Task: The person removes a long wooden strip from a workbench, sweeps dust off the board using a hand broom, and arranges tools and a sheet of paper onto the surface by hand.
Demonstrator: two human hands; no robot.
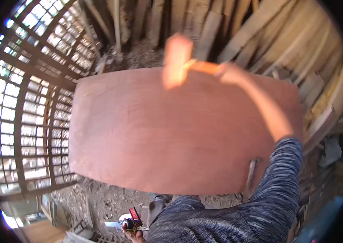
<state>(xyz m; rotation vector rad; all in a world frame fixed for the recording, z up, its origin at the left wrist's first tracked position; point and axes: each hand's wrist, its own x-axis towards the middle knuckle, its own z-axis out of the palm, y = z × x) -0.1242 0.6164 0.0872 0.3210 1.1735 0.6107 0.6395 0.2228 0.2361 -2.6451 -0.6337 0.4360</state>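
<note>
My right hand [232, 74] is closed around the orange handle of an orange tool [176, 60] with a broad, long head. It is raised over the far edge of a large reddish-brown board [151, 129]; motion blur hides what kind of tool it is. Low at my left side, my left hand [134, 235] is wrapped round a small cluster of items [130, 222]: a dark round part, a red-and-black piece and a pale flat strip. Their kinds are too small to make out. A hammer [252, 174] lies on the board's near right part.
Rough wooden planks [204, 32] lean behind the board, with more stacked slabs [301, 44] at the right. A lattice wall [33, 109] stands to the left. Debris covers the ground [102, 202], and wood pieces [54, 210] lie at the lower left.
</note>
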